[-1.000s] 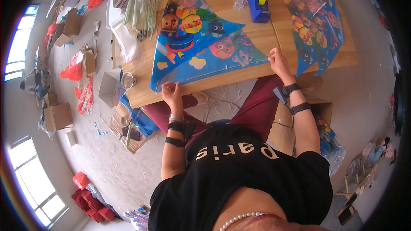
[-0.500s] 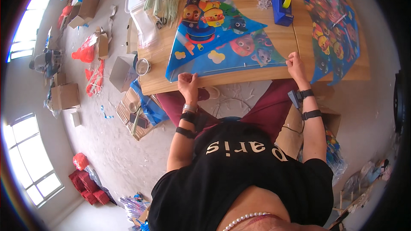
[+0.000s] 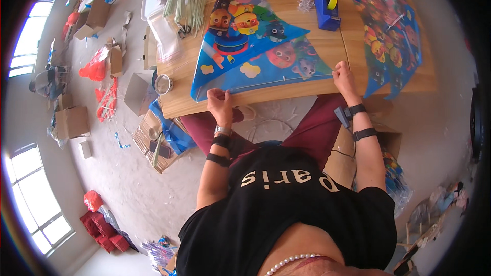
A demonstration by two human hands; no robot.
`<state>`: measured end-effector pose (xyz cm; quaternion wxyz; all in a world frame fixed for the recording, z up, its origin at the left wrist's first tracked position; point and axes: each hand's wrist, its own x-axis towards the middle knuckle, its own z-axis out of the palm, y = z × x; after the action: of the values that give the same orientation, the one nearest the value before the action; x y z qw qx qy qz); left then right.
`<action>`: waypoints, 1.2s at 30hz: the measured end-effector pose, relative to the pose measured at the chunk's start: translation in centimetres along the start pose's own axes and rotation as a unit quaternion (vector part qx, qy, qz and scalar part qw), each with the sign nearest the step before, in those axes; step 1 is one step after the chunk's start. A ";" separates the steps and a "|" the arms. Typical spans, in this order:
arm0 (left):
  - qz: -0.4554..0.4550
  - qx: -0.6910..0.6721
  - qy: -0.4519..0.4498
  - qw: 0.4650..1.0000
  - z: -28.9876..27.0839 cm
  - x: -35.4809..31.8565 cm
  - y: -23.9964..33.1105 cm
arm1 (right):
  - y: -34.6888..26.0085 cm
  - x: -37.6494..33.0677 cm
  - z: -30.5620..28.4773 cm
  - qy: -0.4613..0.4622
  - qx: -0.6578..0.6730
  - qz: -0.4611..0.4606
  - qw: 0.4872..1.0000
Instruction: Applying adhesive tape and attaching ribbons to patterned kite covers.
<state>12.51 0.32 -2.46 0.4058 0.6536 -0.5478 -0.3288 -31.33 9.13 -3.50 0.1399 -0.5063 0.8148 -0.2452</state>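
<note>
The blue cartoon kite (image 3: 255,46) lay flat on the wooden table (image 3: 317,89), nearer the person than a second before. The left hand (image 3: 220,103) and right hand (image 3: 343,75) each pinched its near edge, having drawn that hem taut along the table's front

A blue tape dispenser (image 3: 325,4) stands on the wooden table (image 3: 176,103), cardboard boxes (image 3: 73,121) scattered on the floor.

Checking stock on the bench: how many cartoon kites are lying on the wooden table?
2. One cartoon kite lies before the person, left hand and right hand on its near edge. A second kite lies at the table's right end. Others may be hidden.
</note>
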 end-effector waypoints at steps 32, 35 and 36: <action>0.036 0.096 -0.027 0.994 0.2 -0.1 1.2 | -1.5 -1.6 1.1 0.081 -0.033 -0.024 0.996; 0.073 0.127 -0.016 0.989 0.0 0.0 1.0 | -1.4 -1.5 1.1 0.084 -0.036 -0.022 0.996; 0.065 0.128 -0.022 0.989 -0.1 0.1 0.8 | -1.4 -1.5 1.1 0.078 -0.038 -0.016 0.996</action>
<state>12.27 0.23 -1.69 0.3273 0.6558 -0.6355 -0.2427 -29.06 9.66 -3.75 0.0526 -0.5034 0.8240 -0.2547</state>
